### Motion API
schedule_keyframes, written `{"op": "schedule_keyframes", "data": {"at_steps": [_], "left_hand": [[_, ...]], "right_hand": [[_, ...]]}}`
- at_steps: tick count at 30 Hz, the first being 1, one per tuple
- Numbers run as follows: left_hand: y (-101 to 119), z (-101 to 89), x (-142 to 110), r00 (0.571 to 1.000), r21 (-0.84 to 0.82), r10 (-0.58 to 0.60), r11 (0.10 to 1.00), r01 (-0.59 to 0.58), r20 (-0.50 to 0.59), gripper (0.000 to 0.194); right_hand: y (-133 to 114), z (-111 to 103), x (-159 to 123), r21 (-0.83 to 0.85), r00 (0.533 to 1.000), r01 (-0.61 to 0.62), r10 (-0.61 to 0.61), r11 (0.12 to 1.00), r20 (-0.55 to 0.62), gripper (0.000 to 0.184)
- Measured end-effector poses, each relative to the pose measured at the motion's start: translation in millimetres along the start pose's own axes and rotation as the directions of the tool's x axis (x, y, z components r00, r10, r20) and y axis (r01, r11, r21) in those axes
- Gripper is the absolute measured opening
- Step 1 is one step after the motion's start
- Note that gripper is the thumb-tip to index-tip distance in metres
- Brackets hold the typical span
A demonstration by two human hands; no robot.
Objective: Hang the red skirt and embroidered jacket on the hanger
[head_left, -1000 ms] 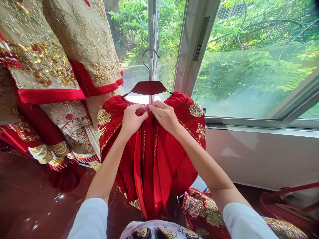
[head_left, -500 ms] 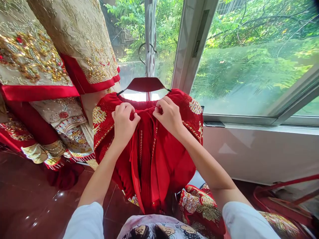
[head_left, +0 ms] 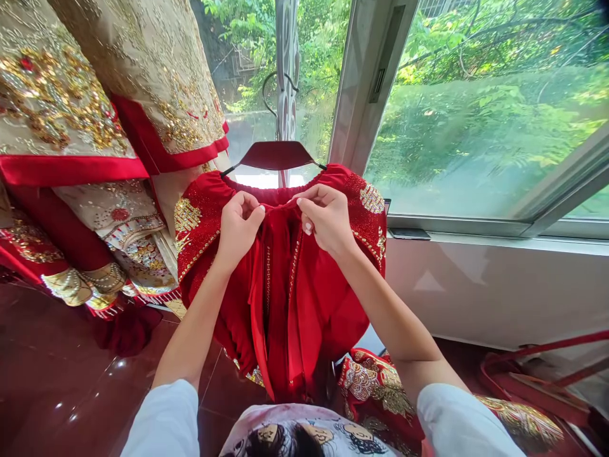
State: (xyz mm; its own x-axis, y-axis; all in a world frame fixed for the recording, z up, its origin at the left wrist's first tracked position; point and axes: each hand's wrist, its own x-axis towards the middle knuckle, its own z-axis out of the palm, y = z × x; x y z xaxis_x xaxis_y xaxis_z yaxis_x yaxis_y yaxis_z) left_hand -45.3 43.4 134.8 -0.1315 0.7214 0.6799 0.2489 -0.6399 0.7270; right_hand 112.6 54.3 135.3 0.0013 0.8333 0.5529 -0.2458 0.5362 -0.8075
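A red skirt (head_left: 335, 298) with gold embroidery hangs by its gathered waistband from the clips of a dark red hanger (head_left: 275, 155). At the left of the waist, my left hand (head_left: 238, 228) is closed, thumb and forefinger pinching a narrow red tie (head_left: 280, 206). My right hand (head_left: 327, 219) pinches the same tie a short way to the right, its other fingers curled. Between the hands the strip runs nearly level, just below the waistband. Loose red fabric lengths hang down the middle of the skirt.
Cream and gold embroidered garments (head_left: 185, 120) with red borders hang at the left. More red and gold embroidered cloth (head_left: 375, 387) lies low at the right. A dark phone-like slab (head_left: 409, 234) rests on the window ledge. Behind stands a window frame (head_left: 375, 82).
My right hand has turned slightly and shifted its fingers along the tie. My left thumb has moved up a little. Both hands stay at the waist.
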Motion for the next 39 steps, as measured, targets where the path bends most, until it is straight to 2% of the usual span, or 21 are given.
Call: {"op": "schedule_keyframes", "data": {"at_steps": [5,7,9,11,13,15,16,18,21,25,27,30,31,34,35,39], "left_hand": [[-0.5,-3.8,0.5,0.998,0.045,-0.004,0.999,0.002,0.059,0.009],[0.9,-5.8,0.4,0.998,0.08,-0.023,0.997,0.018,0.062,0.007],[2.9,-6.8,-0.1,0.997,0.114,-0.043,0.993,0.035,0.071,0.006],[5.0,-6.3,-1.0,0.994,0.151,-0.052,0.988,0.037,0.096,0.006],[6.8,-4.8,-2.3,0.993,0.189,-0.045,0.982,0.023,0.111,0.007],[7.6,-3.2,-3.7,0.995,0.207,-0.028,0.978,0.007,0.1,0.008],[7.6,-2.8,-4.2,0.996,0.205,-0.021,0.979,0.002,0.092,0.008],[6.5,-3.5,-4.8,0.996,0.195,-0.018,0.981,0.0,0.089,0.009],[3.8,-6.9,-4.0,0.992,0.217,-0.041,0.976,0.015,0.117,0.01],[2.0,-10.8,-1.7,0.989,0.239,-0.06,0.971,0.027,0.132,0.009],[2.2,-11.2,-1.0,0.989,0.22,-0.062,0.975,0.032,0.133,0.008],[3.1,-10.4,-0.6,0.99,0.184,-0.06,0.982,0.035,0.128,0.008],[3.5,-10.0,-0.6,0.991,0.176,-0.061,0.984,0.039,0.123,0.008],[5.2,-8.8,-1.0,0.99,0.168,-0.077,0.984,0.056,0.12,0.009],[5.8,-8.5,-1.3,0.989,0.169,-0.079,0.984,0.057,0.123,0.009],[7.5,-7.7,-2.4,0.989,0.179,-0.063,0.983,0.039,0.13,0.01]], "right_hand": [[-1.9,-3.6,1.8,-0.096,1.0,0.011,-0.013,0.995,-0.014,0.009],[-4.0,-10.5,3.0,-0.204,0.998,0.043,-0.035,0.978,0.042,0.011],[-8.3,-17.5,2.2,-0.367,0.99,0.098,-0.051,0.925,0.135,0.014],[-13.8,-20.2,-1.8,-0.586,0.98,0.17,-0.071,0.793,0.188,0.017],[-18.2,-15.9,-7.8,-0.8,0.982,0.189,-0.115,0.57,0.151,0.022],[-19.0,-6.6,-12.3,-0.924,0.981,0.139,-0.178,0.357,0.079,0.021],[-17.7,-1.5,-12.7,-0.951,0.977,0.116,-0.205,0.288,0.057,0.019],[-11.9,6.5,-9.4,-0.968,0.968,0.107,-0.245,0.225,0.05,0.018],[0.7,8.4,3.0,-0.963,0.951,0.138,-0.303,0.23,0.063,0.021],[8.1,-4.6,15.4,-0.917,0.903,0.26,-0.412,0.302,0.121,0.024],[4.9,-13.0,15.7,-0.871,0.908,0.329,-0.376,0.366,0.185,0.02],[-1.4,-21.6,9.9,-0.82,0.925,0.353,-0.298,0.45,0.234,0.019],[-2.4,-23.0,7.4,-0.824,0.919,0.359,-0.321,0.438,0.23,0.019],[-1.7,-26.4,3.1,-0.857,0.862,0.398,-0.452,0.328,0.227,0.022],[-1.0,-28.0,3.4,-0.851,0.854,0.414,-0.462,0.323,0.24,0.022],[-1.6,-36.5,7.3,-0.789,0.89,0.409,-0.392,0.459,0.233,0.017]]}}
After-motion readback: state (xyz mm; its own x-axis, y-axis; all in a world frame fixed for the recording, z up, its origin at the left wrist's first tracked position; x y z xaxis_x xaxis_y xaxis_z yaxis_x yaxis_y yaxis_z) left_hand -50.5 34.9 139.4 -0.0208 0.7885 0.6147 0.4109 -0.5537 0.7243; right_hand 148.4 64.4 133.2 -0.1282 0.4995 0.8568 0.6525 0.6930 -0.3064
